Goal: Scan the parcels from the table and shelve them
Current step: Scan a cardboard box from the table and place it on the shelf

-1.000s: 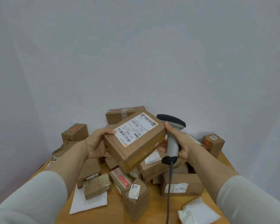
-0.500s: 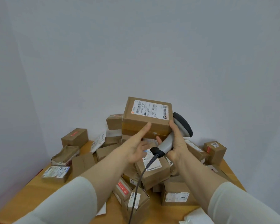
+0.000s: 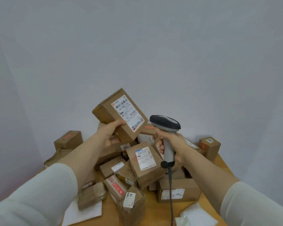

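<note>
My left hand [image 3: 109, 134] grips a brown cardboard parcel [image 3: 110, 114] from below, lifted above the pile and tilted, its white shipping label [image 3: 128, 112] facing up and right. To its right my right hand [image 3: 173, 145] holds a grey barcode scanner [image 3: 167, 137] upright by the handle, its dark head level with the parcel's lower corner. The scanner's cable [image 3: 170, 190] hangs down toward the table. Both forearms wear pale sleeves.
A heap of brown parcels [image 3: 144, 162] covers the wooden table [image 3: 219, 162]. Single boxes stand at the left [image 3: 68, 139] and right [image 3: 209, 146] rear. White mailers lie at the front left [image 3: 82, 212] and front right [image 3: 196, 215]. A plain grey wall stands behind.
The parcel went from level in both hands to my left hand alone and is now tilted with its label up. My right hand let go of it and raised the scanner upright beside it.
</note>
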`<state>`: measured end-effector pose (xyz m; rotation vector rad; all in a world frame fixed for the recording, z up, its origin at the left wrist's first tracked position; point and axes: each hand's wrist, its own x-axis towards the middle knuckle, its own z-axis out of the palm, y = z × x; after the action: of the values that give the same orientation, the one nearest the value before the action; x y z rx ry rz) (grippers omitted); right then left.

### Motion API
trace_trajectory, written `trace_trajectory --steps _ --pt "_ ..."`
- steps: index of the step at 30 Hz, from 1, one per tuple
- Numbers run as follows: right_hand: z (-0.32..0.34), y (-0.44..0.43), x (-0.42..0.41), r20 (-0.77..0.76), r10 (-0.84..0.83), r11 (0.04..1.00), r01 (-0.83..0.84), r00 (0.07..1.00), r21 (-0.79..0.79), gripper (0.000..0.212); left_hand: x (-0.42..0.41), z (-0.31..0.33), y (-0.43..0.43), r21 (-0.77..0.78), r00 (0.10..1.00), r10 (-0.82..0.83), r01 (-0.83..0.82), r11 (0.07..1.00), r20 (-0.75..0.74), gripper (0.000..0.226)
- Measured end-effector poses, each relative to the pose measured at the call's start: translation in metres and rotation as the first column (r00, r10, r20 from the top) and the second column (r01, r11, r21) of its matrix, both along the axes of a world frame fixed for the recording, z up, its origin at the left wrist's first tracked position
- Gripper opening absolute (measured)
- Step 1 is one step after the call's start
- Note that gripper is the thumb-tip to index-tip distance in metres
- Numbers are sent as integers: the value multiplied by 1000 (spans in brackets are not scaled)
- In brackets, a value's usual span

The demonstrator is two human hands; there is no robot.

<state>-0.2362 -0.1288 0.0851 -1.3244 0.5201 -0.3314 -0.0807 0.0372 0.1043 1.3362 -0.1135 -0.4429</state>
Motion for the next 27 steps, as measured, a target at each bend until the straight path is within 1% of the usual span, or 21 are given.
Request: trace_trajectory --steps 2,4,6,10,13,22,27 --pt "2 1 -2 -43 52 990 -57 998 -128 18 5 -1 6 98 999 -1 -4 995 47 64" --pt "5 5 -2 -69 90 971 -102 994 -216 12 10 -3 10 180 996 -7 -9 984 87 69" --pt "6 8 -1 -87 112 957 -131 990 -257 11 10 -4 12 239 993 -17 -13 971 121 73" --pt "11 12 -1 -90 131 949 -151 987 -277 12 9 -8 14 311 988 -37 -12 950 150 76" --pt "15 15 -1 -69 125 949 -140 990 -284 13 9 -10 15 332 988 -41 -11 943 147 77" --pt "20 15 0 -30 107 943 -111 994 -314 14 12 -14 14 330 988 -37 -15 944 148 74" --pt "21 16 2 -48 103 942 -113 994 -316 14 16 -17 14 337 989 -38 -13 941 144 75"
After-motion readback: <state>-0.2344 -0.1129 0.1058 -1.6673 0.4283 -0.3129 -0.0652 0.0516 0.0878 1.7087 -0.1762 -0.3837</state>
